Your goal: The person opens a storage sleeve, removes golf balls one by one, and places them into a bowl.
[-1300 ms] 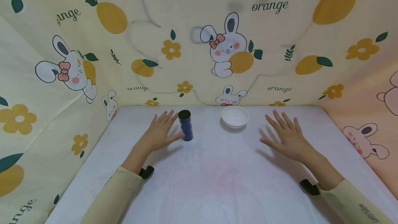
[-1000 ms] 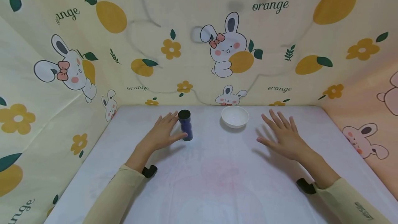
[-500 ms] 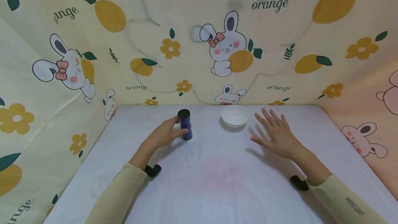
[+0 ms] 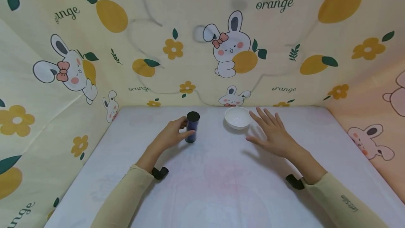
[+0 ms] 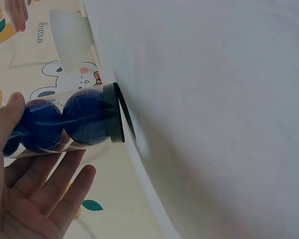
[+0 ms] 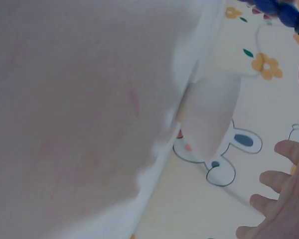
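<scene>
Clear cylinder (image 5: 65, 121) of blue balls (image 5: 87, 117)

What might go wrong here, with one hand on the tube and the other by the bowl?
The slim tube of blue balls might slip or tip: the left hand holds it while one of its fingers stands clear. The right hand is open close beside the white bowl, so a sideways move might knock it.

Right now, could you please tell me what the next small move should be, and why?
I would probably bring the right hand in to the white bowl: its fingers are spread beside the bowl, holding nothing, while the left hand grips the tube of blue balls.
</scene>
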The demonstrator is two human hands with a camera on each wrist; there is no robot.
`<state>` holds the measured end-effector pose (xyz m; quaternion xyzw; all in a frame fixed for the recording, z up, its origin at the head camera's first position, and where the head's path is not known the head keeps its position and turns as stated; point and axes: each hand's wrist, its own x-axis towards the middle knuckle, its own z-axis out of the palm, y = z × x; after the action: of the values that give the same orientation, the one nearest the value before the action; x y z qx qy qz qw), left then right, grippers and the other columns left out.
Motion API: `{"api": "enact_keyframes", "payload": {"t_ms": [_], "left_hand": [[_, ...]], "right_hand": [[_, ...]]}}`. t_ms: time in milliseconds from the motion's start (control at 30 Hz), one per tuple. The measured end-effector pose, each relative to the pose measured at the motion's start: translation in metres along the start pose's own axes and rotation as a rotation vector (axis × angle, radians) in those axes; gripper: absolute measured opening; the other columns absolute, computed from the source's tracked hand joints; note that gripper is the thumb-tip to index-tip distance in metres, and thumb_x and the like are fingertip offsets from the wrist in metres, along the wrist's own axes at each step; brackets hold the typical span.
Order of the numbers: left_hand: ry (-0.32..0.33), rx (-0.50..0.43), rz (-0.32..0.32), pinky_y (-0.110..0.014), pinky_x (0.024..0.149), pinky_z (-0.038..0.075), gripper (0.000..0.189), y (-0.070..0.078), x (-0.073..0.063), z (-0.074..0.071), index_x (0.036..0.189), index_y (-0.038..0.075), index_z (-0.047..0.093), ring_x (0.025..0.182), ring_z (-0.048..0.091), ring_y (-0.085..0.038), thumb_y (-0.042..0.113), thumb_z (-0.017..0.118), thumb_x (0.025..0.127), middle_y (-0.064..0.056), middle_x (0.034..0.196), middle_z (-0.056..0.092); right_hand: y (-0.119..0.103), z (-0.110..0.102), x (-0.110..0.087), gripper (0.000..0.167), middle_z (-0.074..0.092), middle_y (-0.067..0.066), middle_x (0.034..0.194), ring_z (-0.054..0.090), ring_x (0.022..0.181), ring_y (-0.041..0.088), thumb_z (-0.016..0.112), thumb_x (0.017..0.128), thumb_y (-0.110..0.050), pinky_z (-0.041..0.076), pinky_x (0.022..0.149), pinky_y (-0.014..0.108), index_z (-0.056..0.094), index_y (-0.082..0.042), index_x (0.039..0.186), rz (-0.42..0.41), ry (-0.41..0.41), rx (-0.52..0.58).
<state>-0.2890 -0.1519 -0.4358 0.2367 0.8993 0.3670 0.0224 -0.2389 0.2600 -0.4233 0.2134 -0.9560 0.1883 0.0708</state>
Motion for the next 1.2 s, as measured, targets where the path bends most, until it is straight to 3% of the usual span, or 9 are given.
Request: {"api": "enact_keyframes", "payload": {"t_ms": [433,733,933,1200], "left_hand": [[0.003,0.029,0.123,-0.042,0.109,0.056,0.054,0.02,0.003,0.004,0.139,0.005,0.064,0.123,0.072,-0.026,0.033,0.083,0.098,-0.008,0.129,0.074],[0.004,0.08,0.133,-0.048,0.102,0.059,0.055,0.036,0.003,0.008,0.139,0.005,0.064,0.115,0.071,-0.027,0.032,0.085,0.096,-0.009,0.129,0.071],[-0.005,0.167,0.128,-0.045,0.099,0.061,0.062,0.044,0.006,0.009,0.143,0.009,0.063,0.114,0.069,-0.023,0.044,0.083,0.096,-0.008,0.132,0.07],[-0.005,0.175,0.127,-0.045,0.103,0.059,0.063,0.056,0.007,0.013,0.145,0.011,0.062,0.122,0.066,-0.024,0.044,0.083,0.096,-0.008,0.136,0.068]], "right_hand": [[-0.017,0.007,0.014,0.092,0.01,0.008,0.181,0.005,0.166,0.04,0.071,0.099,-0.059,-0.001,0.131,0.065,0.028,-0.024,0.172,-0.069,0.022,0.04],[-0.039,0.006,0.026,0.09,0.013,0.005,0.18,0.007,0.166,0.037,0.074,0.098,-0.058,0.003,0.132,0.062,0.032,-0.023,0.17,-0.122,0.022,0.064],[-0.048,0.006,0.032,0.088,0.02,0.008,0.179,0.011,0.166,0.037,0.077,0.097,-0.052,0.008,0.132,0.062,0.036,-0.02,0.169,-0.154,0.049,0.093],[-0.056,0.009,0.034,0.092,0.034,0.007,0.174,0.03,0.159,0.037,0.083,0.095,-0.046,0.023,0.126,0.067,0.036,-0.018,0.168,-0.208,0.091,0.183]]}}
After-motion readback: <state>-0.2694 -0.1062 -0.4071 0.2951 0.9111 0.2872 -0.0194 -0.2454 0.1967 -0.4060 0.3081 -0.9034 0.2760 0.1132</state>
